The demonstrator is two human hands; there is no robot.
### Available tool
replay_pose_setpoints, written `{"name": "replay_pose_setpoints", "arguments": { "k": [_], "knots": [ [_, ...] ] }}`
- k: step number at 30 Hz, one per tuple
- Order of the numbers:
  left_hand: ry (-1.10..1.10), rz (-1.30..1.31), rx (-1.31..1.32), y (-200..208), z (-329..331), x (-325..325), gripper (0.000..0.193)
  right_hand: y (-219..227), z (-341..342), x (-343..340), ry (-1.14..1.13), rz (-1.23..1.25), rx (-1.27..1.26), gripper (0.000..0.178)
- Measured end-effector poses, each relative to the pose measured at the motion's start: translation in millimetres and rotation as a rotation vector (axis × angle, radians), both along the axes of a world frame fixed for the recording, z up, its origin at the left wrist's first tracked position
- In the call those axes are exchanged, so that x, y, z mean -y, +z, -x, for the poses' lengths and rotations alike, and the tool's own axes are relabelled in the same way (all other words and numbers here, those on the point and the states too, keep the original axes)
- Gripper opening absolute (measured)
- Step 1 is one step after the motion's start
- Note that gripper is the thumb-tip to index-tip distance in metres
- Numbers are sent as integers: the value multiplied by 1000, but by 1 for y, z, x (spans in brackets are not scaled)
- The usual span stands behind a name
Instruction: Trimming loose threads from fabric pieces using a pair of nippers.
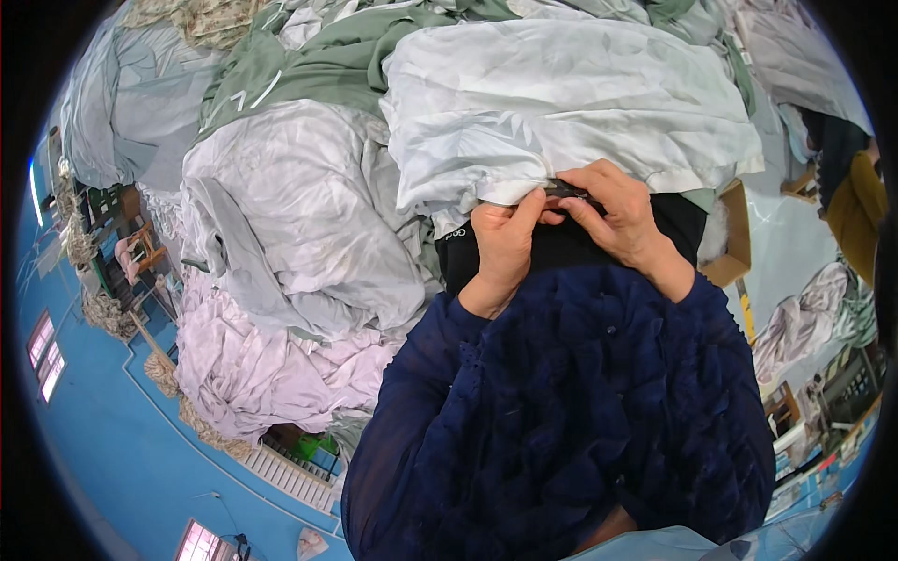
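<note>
Between the hands (505,245) (625,217), a tool (567,190) meets white fabric (599,89).

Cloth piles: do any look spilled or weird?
Nothing clearly looks spilled or damaged. The lilac fabric and the grayish-white fabric above it in the picture are crumpled, but they look loosely heaped, not odd. The leaf-patterned white fabric by the left hand looks flatter.
</note>
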State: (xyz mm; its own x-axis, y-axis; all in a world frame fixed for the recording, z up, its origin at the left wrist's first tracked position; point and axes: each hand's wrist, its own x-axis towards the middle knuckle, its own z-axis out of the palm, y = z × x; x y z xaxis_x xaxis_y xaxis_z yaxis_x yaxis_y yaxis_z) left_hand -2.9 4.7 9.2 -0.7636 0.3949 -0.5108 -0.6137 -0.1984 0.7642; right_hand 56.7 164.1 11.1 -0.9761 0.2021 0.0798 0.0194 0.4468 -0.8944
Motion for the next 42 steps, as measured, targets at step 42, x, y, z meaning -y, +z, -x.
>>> {"name": "replay_pose_setpoints", "arguments": {
  "k": [42],
  "knots": [
    [-152, 193, -230, 1, 1, -2, 16, 0, 9, 3, -3, -13, -30, 28]
  ]
}}
